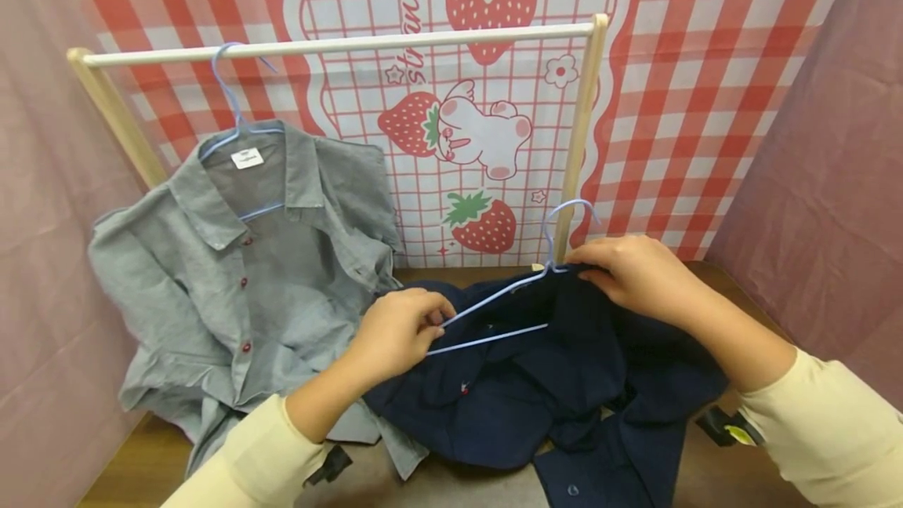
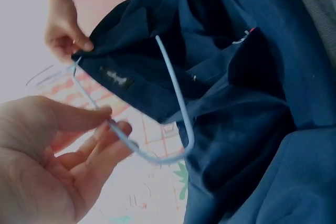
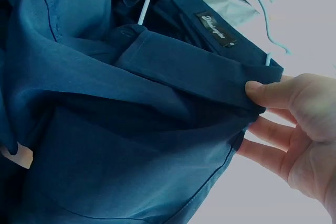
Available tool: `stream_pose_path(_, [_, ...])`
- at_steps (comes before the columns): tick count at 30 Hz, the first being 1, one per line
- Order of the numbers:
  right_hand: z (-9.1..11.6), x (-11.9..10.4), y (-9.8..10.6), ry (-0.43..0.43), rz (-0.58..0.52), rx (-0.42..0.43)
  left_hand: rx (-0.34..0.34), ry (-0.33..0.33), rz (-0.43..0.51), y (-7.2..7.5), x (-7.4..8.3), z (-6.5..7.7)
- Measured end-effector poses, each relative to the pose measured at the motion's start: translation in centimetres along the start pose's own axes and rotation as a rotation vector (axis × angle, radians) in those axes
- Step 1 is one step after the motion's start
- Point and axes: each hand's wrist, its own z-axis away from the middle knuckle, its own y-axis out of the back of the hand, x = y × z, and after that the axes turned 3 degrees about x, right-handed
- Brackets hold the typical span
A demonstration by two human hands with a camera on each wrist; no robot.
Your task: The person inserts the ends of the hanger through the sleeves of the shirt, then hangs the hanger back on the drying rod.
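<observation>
My left hand [image 1: 404,329] pinches one arm of a light blue hanger [image 1: 494,298] between thumb and fingers. The hanger's other arm runs inside a navy shirt [image 1: 508,414], hidden by the cloth. At the shirt's collar, close by the hanger's neck, my right hand [image 1: 638,277] pinches the fabric between thumb and fingers; the right wrist view shows the thumb [image 3: 262,92] on top of the collar. A dark label [image 3: 215,29] shows inside the neckline. The hanger's hook points up, apart from the rail, and its left end sticks out of the shirt.
A grey shirt [image 1: 275,273] hangs at the left on another blue hanger [image 1: 229,92], hooked over the white rail [image 1: 395,41] of a wooden rack. The rack's right post [image 1: 582,132] stands behind the navy shirt. A checked strawberry cloth [image 1: 677,100] covers the back.
</observation>
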Motion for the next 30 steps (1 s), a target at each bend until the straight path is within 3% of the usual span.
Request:
stream_pose_path(3, [0.2, 0.3, -0.1, 0.028, -0.005, 0.03, -0.084, 0.067, 0.171, 0.5, -0.8, -0.2])
stream_pose_path(7, [0.4, 0.7, -0.2, 0.067, -0.013, 0.069, -0.132, 0.22, 0.398, 0.7, -2.4, -0.4])
stream_pose_path(11, [0.4, 1.0, 0.0, 0.08, -0.046, 0.086, -0.143, 0.309, 0.501, 0.2, -3.8, -0.1])
stream_pose_path(14, [0.4, 1.1, 0.2, 0.086, -0.076, 0.105, -0.156, 0.299, 0.488, -0.6, -4.5, 0.3])
stream_pose_path(17, [0.4, 1.3, 0.5, 0.083, -0.103, 0.117, -0.167, 0.248, 0.462, -1.6, -4.7, 0.9])
stream_pose_path(23, [0.3, 1.7, 1.1, 0.057, -0.162, 0.13, -0.141, 0.169, 0.36, -3.3, -3.4, 1.9])
stream_pose_path(30, [0.2, 1.8, 1.5, 0.075, -0.18, 0.161, -0.055, 0.236, 0.16, -5.5, -0.9, 2.3])
